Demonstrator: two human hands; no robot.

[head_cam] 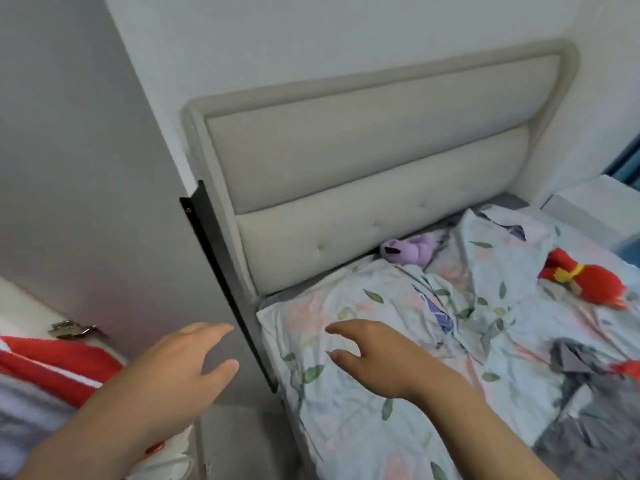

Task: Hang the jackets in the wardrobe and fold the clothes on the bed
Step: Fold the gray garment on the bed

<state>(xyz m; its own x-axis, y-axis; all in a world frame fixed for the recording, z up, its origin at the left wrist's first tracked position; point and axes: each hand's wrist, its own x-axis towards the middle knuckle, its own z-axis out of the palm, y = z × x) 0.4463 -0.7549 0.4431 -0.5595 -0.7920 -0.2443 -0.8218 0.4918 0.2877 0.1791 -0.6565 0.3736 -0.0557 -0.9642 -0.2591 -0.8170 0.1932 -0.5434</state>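
My left hand (180,365) hovers with relaxed fingers in front of the grey wardrobe door (86,168), holding nothing. My right hand (374,355) reaches over the near corner of the bed (363,427), fingers spread and empty, just above the floral cover. A red, white and grey garment (45,375) shows at the lower left by the wardrobe. Grey clothes (585,403) lie rumpled on the bed at the right edge.
A beige padded headboard (363,174) stands behind the bed. A black door edge (225,278) runs between wardrobe and bed. A purple plush toy (408,251) and a red plush toy (585,275) lie near the pillows. A metal hinge (72,330) sits at the left.
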